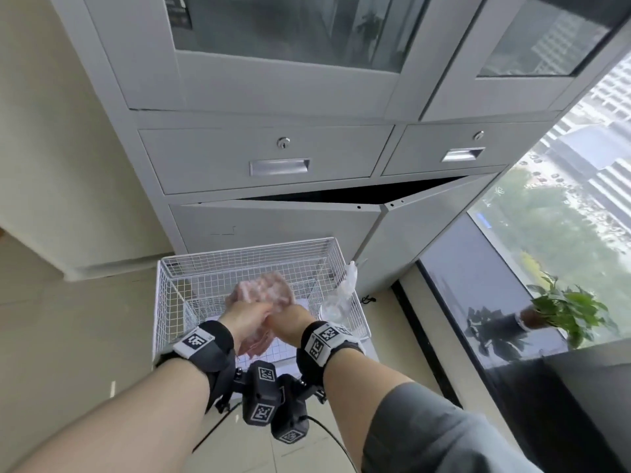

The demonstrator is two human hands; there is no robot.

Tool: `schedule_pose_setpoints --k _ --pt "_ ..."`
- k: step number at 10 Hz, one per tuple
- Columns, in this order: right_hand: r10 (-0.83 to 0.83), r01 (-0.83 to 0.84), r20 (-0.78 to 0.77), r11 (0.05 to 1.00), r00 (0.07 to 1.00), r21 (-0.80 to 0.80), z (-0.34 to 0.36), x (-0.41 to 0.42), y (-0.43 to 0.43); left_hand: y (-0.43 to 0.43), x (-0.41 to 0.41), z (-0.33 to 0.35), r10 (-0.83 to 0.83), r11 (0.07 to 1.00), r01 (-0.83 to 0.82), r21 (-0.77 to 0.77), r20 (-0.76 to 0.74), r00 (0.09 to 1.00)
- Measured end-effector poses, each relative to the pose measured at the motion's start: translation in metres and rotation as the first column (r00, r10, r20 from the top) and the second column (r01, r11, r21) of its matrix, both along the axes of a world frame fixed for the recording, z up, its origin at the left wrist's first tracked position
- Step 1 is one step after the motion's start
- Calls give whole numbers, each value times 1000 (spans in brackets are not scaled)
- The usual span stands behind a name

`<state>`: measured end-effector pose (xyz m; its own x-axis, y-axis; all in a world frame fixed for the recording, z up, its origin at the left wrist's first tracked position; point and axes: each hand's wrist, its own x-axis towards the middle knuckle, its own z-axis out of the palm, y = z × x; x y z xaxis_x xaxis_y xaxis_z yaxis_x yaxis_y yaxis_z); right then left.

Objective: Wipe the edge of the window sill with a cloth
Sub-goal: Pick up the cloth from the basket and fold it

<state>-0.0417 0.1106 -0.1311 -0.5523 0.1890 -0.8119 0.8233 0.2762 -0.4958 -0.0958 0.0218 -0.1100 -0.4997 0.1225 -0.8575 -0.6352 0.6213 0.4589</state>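
A pink cloth [264,290] is bunched between both my hands, held above a white wire basket [177,285]. My left hand [247,319] grips its left side and my right hand [290,317] grips its right side; part of the cloth hangs below my left palm. Both wrists wear black bands with printed tags. The dark window sill [478,278] runs along the right, under the big window, well away from my hands.
A clear spray bottle [339,295] leans in the basket's right corner. A grey metal cabinet [273,158] with drawers stands behind, one lower door ajar. A green potted plant [563,308] sits on the sill. Beige floor tiles lie to the left.
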Motion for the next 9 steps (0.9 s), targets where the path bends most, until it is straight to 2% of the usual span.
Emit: schedule_pose_setpoints --k 1,2,3,4,5,7,8,9 --pt "72 -72 -3 996 997 -50 -46 -45 -1 -13 -47 -62 86 987 -94 -132 -64 994" --pt "146 -145 4 983 989 -109 -96 -82 -9 -25 -80 -97 227 952 -261 -161 -204 952" --pt "44 -17 89 957 995 -288 -127 -106 -17 -37 -101 -125 289 885 -403 -233 -402 869" --pt "47 -13 100 950 994 -313 -154 -123 -22 -34 -116 -145 300 860 -456 -229 -497 814" --pt "28 38 136 887 990 -459 -170 -143 -26 -36 -138 -165 322 837 -504 -214 -551 770" --pt "-200 300 224 651 954 -697 -188 -175 -49 -57 -188 -180 277 852 -488 -192 -625 730" --pt "-356 376 185 599 916 -707 -189 -196 -46 -54 -208 -181 261 874 -467 -138 -675 689" --pt "-435 411 126 661 892 -628 -203 -203 -36 -38 -211 -190 260 900 -427 -88 -678 688"
